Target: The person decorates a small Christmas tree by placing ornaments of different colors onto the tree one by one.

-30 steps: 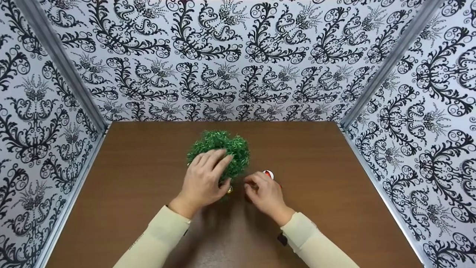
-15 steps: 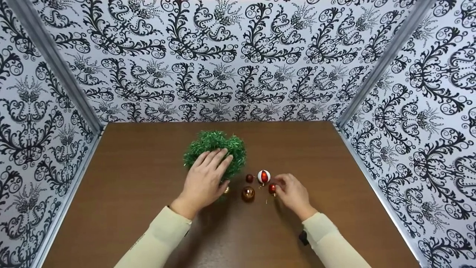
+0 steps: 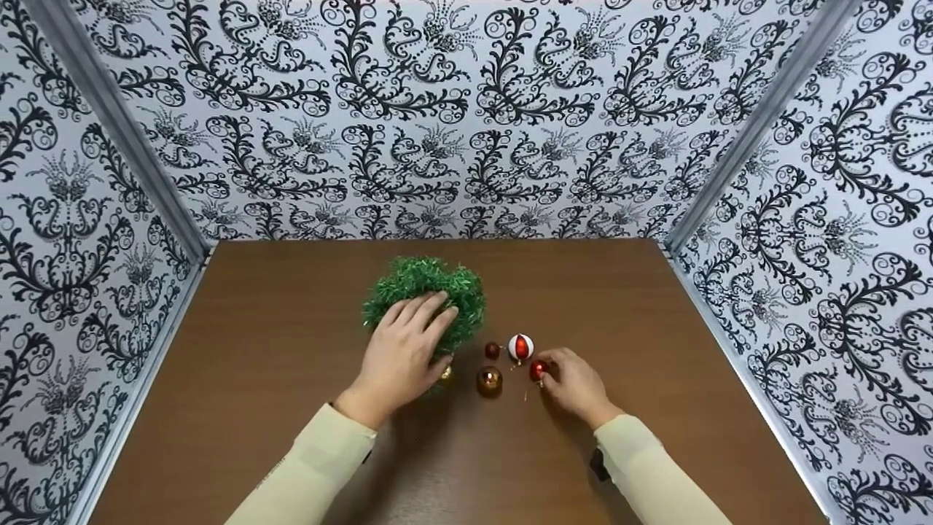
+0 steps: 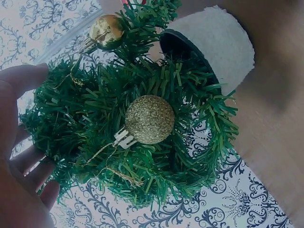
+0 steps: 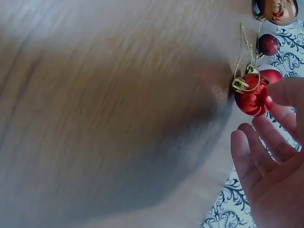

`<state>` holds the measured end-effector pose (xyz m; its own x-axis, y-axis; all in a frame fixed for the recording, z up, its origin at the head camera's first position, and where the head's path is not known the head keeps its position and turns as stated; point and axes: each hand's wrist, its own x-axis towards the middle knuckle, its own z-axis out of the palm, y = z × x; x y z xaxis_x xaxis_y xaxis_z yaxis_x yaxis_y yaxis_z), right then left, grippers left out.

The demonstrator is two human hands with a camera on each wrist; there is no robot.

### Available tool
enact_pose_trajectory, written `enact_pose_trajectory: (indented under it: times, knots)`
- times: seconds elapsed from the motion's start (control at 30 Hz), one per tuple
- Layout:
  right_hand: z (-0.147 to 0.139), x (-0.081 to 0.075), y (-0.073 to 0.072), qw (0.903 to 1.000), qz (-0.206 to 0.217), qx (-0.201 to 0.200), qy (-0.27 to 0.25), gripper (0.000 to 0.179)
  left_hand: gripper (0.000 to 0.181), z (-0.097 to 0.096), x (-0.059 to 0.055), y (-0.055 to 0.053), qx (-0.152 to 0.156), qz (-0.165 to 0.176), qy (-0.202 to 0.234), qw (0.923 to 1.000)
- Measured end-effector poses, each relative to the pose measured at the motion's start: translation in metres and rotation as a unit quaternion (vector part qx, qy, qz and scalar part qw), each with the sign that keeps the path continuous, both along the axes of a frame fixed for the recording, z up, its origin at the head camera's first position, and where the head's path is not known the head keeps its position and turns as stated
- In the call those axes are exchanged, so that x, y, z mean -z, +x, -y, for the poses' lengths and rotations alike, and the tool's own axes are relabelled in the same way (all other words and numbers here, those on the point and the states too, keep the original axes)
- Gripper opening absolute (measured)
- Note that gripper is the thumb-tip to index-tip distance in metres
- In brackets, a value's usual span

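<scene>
A small artificial Christmas tree (image 3: 426,277) with green tinsel branches stands left of the table's middle. My left hand (image 3: 404,346) rests against its top and near side, fingers extended and slightly spread. In the left wrist view a glittery gold ball (image 4: 150,119) and a shiny gold ball (image 4: 107,32) sit among the branches, and the white pot (image 4: 218,45) shows beyond. My right hand (image 3: 579,385) pinches a red Christmas ball (image 5: 252,95) between thumb and forefinger, its gold string loop hanging free. The other right fingers (image 5: 247,152) are spread apart.
Close to the right hand lie a white-and-red striped ball (image 3: 521,348), a small dark red ball (image 3: 493,351) and a larger copper-coloured ball (image 3: 489,380). Patterned walls (image 3: 437,168) enclose the brown table (image 3: 291,292) at the back and both sides.
My right hand has moved right, away from the tree, uncovering the loose balls, and has taken the red ball between its fingers. The left hand stays on the tree.
</scene>
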<state>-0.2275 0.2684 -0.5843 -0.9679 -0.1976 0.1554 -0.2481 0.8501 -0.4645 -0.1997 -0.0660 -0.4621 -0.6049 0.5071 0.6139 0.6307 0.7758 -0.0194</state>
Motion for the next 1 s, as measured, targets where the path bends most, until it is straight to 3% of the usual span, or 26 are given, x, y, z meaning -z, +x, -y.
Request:
enact_pose_trajectory:
  times: [0.37,0.7,1.0]
  knots:
    - [0.001,0.002,-0.003,0.9998,-0.003,-0.01,-0.014,0.026,0.082,0.002,0.007,0.0,-0.017,0.006,0.004,0.9998]
    - [0.001,0.003,-0.004,0.999,-0.031,-0.02,-0.025,0.023,0.078,0.009,0.002,0.003,0.006,0.025,0.023,0.9994]
    - [0.0,0.002,-0.005,0.9992,-0.018,-0.028,-0.023,0.024,0.08,0.016,0.001,0.006,0.007,0.046,0.015,0.9988]
